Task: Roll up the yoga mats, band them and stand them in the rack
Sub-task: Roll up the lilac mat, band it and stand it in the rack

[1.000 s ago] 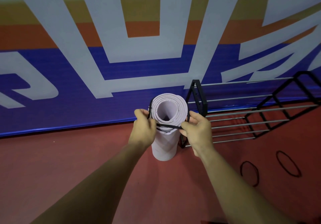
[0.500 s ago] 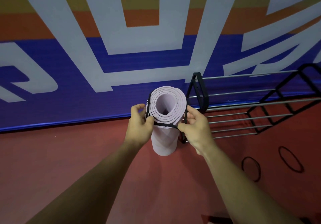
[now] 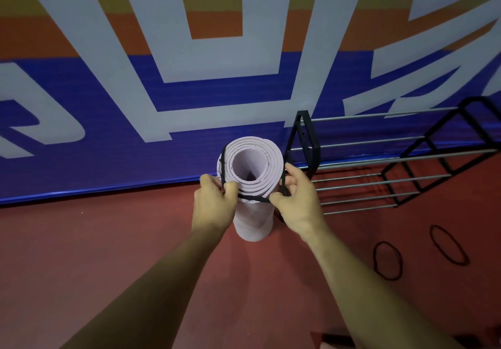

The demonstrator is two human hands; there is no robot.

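With left hand and right hand pinching opposite sides of the black band stretched round the top of the upright mat, just beside the rack, slide both sides down evenly.

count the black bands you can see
3. One band stretched round the top of the mat, pinched by left hand and right hand. On the floor at right: near band, far band. More may be hidden.

mat: matt lilac foam | rack: shiny metal rods, black frame | floor: matt red
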